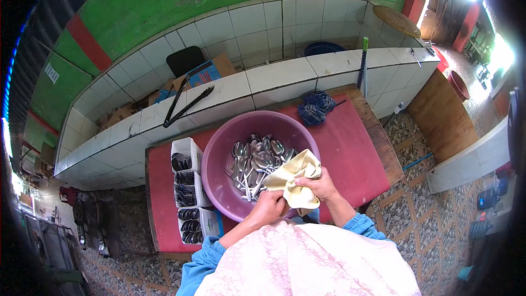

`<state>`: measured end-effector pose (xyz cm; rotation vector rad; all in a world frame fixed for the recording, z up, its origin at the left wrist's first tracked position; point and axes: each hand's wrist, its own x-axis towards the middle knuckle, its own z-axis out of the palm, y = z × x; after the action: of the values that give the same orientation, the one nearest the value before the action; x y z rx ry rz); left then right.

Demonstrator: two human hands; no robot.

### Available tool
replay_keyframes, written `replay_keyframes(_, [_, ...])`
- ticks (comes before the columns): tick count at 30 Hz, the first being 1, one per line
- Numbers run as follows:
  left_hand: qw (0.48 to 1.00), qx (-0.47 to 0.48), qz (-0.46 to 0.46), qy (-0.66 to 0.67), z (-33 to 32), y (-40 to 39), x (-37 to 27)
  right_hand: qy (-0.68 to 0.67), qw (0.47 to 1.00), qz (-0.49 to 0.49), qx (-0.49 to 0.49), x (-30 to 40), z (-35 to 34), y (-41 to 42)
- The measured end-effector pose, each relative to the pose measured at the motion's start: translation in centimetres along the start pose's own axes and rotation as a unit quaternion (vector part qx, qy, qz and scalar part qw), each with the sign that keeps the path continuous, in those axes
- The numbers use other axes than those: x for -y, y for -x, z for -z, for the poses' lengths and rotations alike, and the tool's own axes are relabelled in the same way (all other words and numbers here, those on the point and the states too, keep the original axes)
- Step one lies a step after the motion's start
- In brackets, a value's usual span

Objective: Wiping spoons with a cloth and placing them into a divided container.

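A pale yellow cloth is bunched up in my right hand, with the thumb pressed on its folds. My left hand is curled against the lower left edge of that cloth; whatever its fingers hold is hidden. Both hands are over the near right rim of a large purple plastic basin. Inside the basin lies a heap of metal spoons and forks, partly covered by the cloth.
Left of the basin, white plastic cutlery holders contain dark-looking spoons and forks. All stand on a red-topped table with a crumpled blue checked cloth. Black tongs rest on the white-tiled ledge behind.
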<state>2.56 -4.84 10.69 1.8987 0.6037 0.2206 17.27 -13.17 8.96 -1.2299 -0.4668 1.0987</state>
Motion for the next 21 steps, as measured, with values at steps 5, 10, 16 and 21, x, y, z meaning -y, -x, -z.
replay_keyframes(5, [1.0,0.007,0.019,-0.012,1.1,0.5,-0.1,0.046,0.999,0.003,0.011,0.0,0.5,-0.3])
replay_keyframes(10, [0.998,-0.055,-0.005,-0.037,2.0,0.5,1.1,0.115,0.985,0.053,-0.115,0.7,4.3,-0.7])
replay_keyframes(16, [0.965,-0.098,0.081,0.231,2.2,-0.5,1.3,-0.095,0.995,-0.002,-0.011,3.3,5.4,0.5])
replay_keyframes(21, [0.992,-0.067,-0.017,0.106,-3.3,-0.8,1.5,-0.13,0.984,-0.105,0.068,-0.5,-0.8,0.5])
